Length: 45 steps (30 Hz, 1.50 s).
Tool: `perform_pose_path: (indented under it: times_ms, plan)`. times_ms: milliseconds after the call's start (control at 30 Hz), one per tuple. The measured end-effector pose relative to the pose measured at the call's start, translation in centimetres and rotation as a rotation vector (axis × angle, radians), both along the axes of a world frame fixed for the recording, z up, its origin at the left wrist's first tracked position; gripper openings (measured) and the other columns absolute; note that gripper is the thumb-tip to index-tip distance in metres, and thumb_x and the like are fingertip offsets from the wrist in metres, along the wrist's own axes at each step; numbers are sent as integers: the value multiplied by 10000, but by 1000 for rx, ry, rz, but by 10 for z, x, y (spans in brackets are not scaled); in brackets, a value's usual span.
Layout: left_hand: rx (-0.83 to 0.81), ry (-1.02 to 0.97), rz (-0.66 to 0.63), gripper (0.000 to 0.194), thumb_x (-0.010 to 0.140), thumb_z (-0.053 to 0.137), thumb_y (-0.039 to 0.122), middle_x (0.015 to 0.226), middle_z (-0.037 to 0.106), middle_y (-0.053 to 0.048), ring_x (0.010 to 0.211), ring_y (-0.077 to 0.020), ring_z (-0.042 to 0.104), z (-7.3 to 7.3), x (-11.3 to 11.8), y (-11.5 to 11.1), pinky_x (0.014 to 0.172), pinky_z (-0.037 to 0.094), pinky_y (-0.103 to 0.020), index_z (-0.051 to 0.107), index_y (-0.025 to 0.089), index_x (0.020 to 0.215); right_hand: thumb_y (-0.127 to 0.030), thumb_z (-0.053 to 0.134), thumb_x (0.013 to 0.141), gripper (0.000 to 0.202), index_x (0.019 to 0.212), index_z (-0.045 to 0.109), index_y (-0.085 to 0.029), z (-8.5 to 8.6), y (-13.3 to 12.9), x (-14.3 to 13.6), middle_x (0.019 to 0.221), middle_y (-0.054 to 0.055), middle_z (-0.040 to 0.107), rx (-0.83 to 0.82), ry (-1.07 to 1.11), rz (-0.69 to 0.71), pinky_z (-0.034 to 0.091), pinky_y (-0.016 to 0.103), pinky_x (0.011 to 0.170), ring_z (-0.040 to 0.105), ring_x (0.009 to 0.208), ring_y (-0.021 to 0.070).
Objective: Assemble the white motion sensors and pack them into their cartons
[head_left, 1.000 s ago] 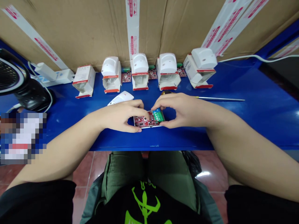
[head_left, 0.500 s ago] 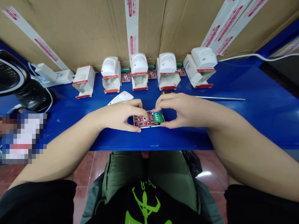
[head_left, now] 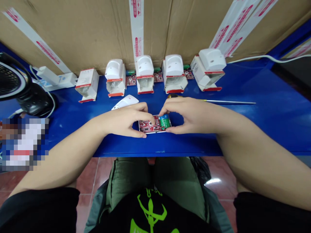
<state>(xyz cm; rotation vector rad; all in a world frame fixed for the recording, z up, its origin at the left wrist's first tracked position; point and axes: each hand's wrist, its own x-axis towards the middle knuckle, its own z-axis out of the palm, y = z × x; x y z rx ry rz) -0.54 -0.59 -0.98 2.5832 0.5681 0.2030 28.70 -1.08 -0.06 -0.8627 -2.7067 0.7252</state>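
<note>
Blue tabletop (head_left: pixel 189 145) before a cardboard wall (head_left: pixel 97 35). Five small cartons (head_left: pixel 87 79) line the back, four topped with white housings (head_left: pixel 145 65). White cover (head_left: pixel 126 101) lies just beyond left hand (head_left: pixel 126 119); thin metal rod (head_left: pixel 233 102) lies beyond right hand (head_left: pixel 194 113). Red circuit board (head_left: pixel 147 127), white-edged, battery (head_left: pixel 165 123) at right end, sits between hands near front edge. Left hand arches, fingers grasping its left part; right hand curls, thumb and fingertips pinching across battery end.
</note>
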Motion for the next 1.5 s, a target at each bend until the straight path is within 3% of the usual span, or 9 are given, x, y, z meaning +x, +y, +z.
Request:
perform_pose_path:
  times_ms: [133,333,467,533,667,867,1033,1200,1500]
  plan:
    - [32,-30,17,335,929,868,342,1122,584,-61,1022,-239,641,-1,0,1,993,562,-366,788,245,1240,-390,747,904,297,1141,719,-213,0,-1,-3,1112,99,745,-15,19,-27,533,406,908,695,1012,274]
    - [43,-89,94,272,889,885,318,1144,571,-61,1008,-233,609,-5,0,3,991,573,-373,813,244,1141,-352,643,969,172,1089,626,-230,-5,1,-8,940,26,747,-173,85,-106,476,331,750,670,789,183]
    - [49,-157,107,239,949,856,452,1189,604,-77,1064,-244,624,-8,2,5,1057,560,-393,812,240,1051,-375,654,953,168,1025,593,-236,-6,2,-10,876,-4,705,-237,131,-107,450,316,726,625,755,156]
    - [66,-187,110,209,1005,787,438,1198,635,-85,1097,-247,645,-9,3,6,1076,544,-394,793,231,1031,-370,655,942,168,1019,594,-234,-6,2,-11,882,-2,696,-240,146,-117,453,319,735,621,768,156]
    - [49,-179,138,164,1014,721,351,1043,719,-50,948,-215,691,-9,5,7,901,539,-334,704,207,1091,-340,650,923,164,1028,609,-222,-7,2,-11,931,22,700,-200,157,-140,468,329,755,634,802,167]
    - [-58,-169,238,463,956,731,354,1007,803,-39,832,-195,749,-9,7,4,788,535,-305,616,162,1362,-306,656,913,149,1027,607,-224,-6,0,-13,966,34,703,-183,159,-147,486,327,754,648,834,174]
    - [-88,-152,229,295,943,686,297,1063,840,-53,905,-200,776,-6,11,3,849,574,-310,748,172,1203,-356,674,923,175,1011,596,-226,-8,-1,-14,952,34,707,-212,199,-166,502,329,739,645,817,172]
    - [-144,-194,276,293,902,697,289,991,831,-25,844,-172,757,-7,14,2,808,569,-277,762,172,1162,-520,680,928,330,1064,682,-220,-18,4,-16,982,70,774,-313,271,-221,576,391,787,716,895,236]
    - [-288,-302,400,290,904,736,396,817,801,-37,701,-165,722,-15,21,-1,649,541,-270,772,155,1060,-455,787,888,265,1043,748,-244,-26,7,-17,998,47,825,-474,368,-237,644,422,862,762,920,234]
